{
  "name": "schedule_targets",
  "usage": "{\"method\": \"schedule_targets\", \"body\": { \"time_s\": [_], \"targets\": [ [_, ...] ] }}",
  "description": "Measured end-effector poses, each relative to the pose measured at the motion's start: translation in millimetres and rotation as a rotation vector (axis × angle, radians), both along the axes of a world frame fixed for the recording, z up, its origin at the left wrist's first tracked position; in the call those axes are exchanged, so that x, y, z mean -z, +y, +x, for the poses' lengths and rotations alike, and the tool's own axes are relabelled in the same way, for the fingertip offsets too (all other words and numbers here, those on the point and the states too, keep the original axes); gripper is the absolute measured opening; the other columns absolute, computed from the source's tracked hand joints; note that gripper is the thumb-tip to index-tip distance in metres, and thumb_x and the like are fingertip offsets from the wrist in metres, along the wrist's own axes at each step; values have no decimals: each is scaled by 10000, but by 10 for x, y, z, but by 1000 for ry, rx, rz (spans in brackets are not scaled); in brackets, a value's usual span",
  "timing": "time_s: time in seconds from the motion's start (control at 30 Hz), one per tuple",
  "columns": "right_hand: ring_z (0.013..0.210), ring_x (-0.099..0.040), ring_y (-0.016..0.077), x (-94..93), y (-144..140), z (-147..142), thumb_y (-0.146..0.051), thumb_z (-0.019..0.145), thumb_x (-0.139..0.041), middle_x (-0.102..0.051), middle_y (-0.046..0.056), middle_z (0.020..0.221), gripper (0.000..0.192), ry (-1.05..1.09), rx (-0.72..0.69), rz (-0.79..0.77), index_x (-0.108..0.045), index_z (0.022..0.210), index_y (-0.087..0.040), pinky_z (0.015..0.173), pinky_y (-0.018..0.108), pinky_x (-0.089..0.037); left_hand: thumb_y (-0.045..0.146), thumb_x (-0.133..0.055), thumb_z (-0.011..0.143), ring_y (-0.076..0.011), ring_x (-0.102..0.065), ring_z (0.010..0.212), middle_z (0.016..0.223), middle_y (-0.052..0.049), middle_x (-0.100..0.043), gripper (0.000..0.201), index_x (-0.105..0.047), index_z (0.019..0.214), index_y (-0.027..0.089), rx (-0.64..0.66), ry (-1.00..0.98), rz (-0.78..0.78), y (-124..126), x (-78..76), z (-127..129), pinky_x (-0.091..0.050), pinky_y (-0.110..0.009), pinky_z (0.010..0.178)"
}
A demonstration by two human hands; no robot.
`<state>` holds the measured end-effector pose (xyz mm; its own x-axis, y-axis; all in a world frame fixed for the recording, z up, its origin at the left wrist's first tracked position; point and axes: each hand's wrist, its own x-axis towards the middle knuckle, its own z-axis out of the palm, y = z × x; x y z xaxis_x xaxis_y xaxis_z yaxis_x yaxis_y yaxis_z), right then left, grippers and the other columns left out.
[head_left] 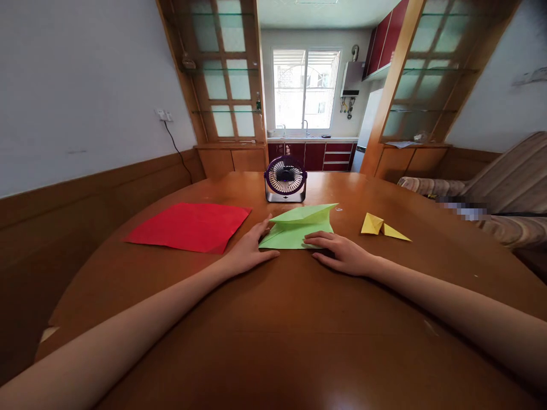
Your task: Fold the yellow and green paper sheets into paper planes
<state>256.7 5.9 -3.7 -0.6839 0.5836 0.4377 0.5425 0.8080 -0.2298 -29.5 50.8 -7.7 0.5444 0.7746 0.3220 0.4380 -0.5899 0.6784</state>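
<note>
The left hand (250,250) lies flat on the counter (273,319), fingers loosely together and stretched forward, their tips resting on the near left corner of the green paper (297,228). It holds nothing; it only presses. The right hand (342,253) mirrors it from the other side, palm down, fingers extended toward nine o'clock along the sheet's near edge, likewise pinching nothing.

The green paper sits between the two hands and just beyond them, at twelve o'clock from the midpoint of the wrists. It is partly folded: a flap rises along the far side, with a pointed tip running out toward two o'clock. Its long axis runs roughly nine to three, across the line of the forearms. Both hands touch it, the left at its left end, the right near the middle of the near edge.

Further out, a red paper sheet (190,226) lies flat at ten o'clock, apart from the left hand. A small folded yellow paper (380,226) sits at two o'clock, apart from the right hand. A small desk fan (285,179) stands just beyond the green paper at twelve o'clock.
</note>
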Motion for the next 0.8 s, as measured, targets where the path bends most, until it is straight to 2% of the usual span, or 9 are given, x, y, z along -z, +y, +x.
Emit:
{"method": "schedule_targets", "body": {
  "time_s": [0.17,0.37,0.57,0.7,0.8],
  "targets": [
    [1130,-602,220,7,5,-1,-229,949,-475,-598,120,1253,342,30,-12,13,-552,1282,-215,957,416,-520,358,-678,794,-272,-515,1274,1459,-142,-440,907,-158,1529,244,7,-20,20,24,24,-15,-384,-463,1077],
    [1111,-613,214,8,8,4,-205,941,-467,-602,118,1238,346,43,-19,41,-554,1275,-220,931,407,-535,387,-600,866,-236,-537,1253,1410,-100,-511,803,-164,1529,262,3,46,106,10,14,-25,-395,-428,1071],
    [1077,-616,236,2,-4,-5,-223,911,-515,-628,119,1181,335,70,56,130,-564,1242,-214,911,446,-532,352,-498,921,-224,-583,1197,1360,-101,-555,657,-230,1511,249,-23,48,171,15,18,-11,-415,-426,1045],
    [995,-635,231,18,24,6,-192,911,-500,-670,106,1106,276,89,144,202,-610,1163,-203,875,439,-527,349,-507,909,-219,-602,1165,1316,-99,-587,668,-235,1510,240,-34,76,202,13,15,-15,-440,-404,1020],
    [904,-646,217,21,47,16,-189,927,-479,-706,84,977,222,85,147,237,-663,1048,-209,837,411,-514,330,-546,874,-232,-617,1137,1252,-85,-633,728,-213,1517,250,-40,147,251,-12,-9,-16,-458,-399,991]
  ]
}}
